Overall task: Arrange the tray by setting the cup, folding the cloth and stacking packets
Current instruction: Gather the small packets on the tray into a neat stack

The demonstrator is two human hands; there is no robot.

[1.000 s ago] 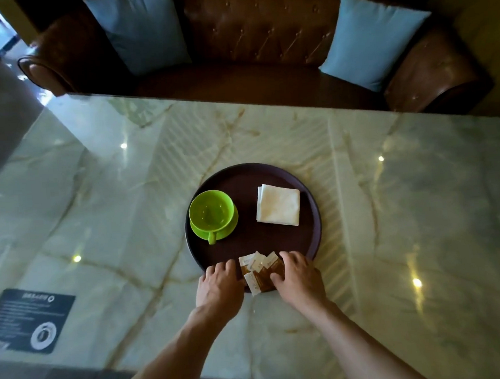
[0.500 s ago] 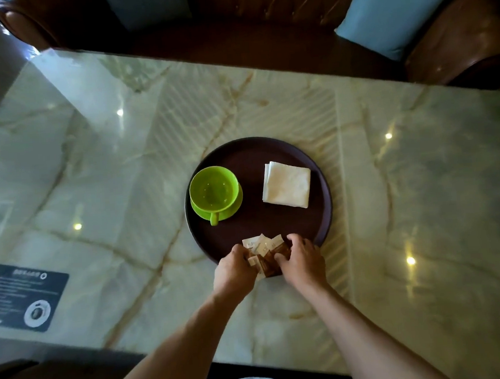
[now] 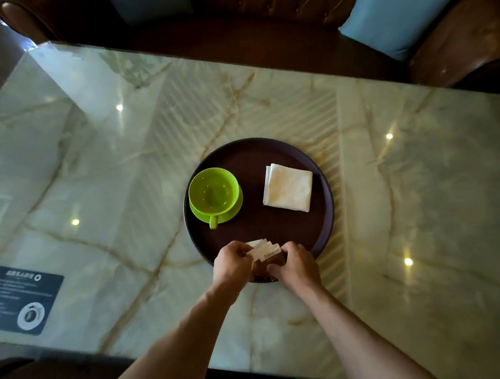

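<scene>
A round dark brown tray [image 3: 252,156] lies on the marble table. On its left part a green cup [image 3: 213,194] stands upright on a green saucer, handle towards me. A folded white cloth [image 3: 288,187] lies flat on the tray's right part. At the tray's near rim several small brown-and-white packets [image 3: 265,252] are bunched together. My left hand [image 3: 230,266] grips them from the left and my right hand [image 3: 295,264] grips them from the right. The lower packets are hidden by my fingers.
The glossy marble table [image 3: 421,207] stretches wide to both sides of the tray. A dark printed card [image 3: 19,297] lies near the left front edge. Behind the table stands a brown leather sofa [image 3: 274,7] with a blue cushion [image 3: 402,10].
Both hands have drawn closer together and gathered the loose packets into a tighter bunch at the tray's near rim. The camera has tilted down. Cup and cloth have not moved.
</scene>
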